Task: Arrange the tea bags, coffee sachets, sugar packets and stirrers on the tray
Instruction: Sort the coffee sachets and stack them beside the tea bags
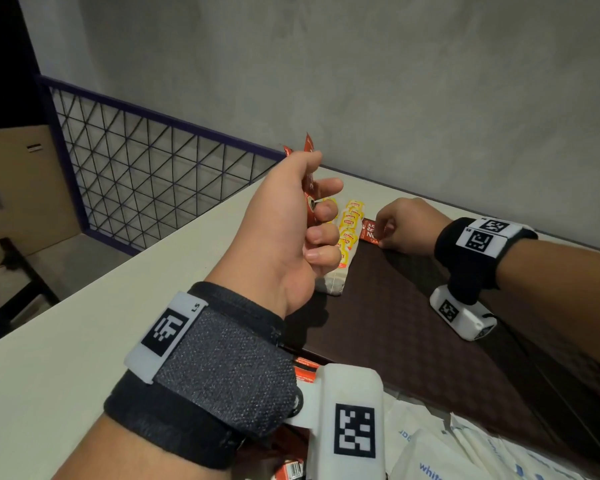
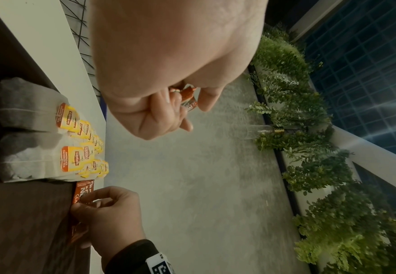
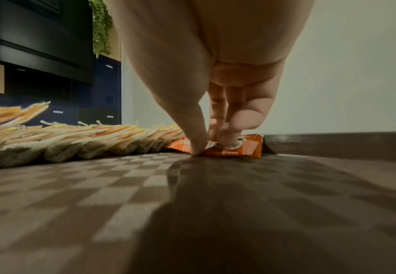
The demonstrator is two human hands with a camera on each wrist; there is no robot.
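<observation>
The left hand (image 1: 284,216) is curled tight around some red coffee packets (image 1: 309,181). The right hand (image 1: 404,225) pinches one coffee packet (image 3: 227,146) flat on the tray (image 1: 413,323), beside the tea bags (image 1: 347,233).

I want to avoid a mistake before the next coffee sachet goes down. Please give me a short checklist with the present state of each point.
1. Left hand grips spare coffee sachets: ok.
2. Right hand fingertips rest on the placed sachet: ok.
3. Placed sachet lies on the tray, beside the tea bags: ok.
4. Bare tray space for more sachets: ok.
5. Number of sachets in left hand: cannot tell.
6. Stirrers in view: not ok.
</observation>
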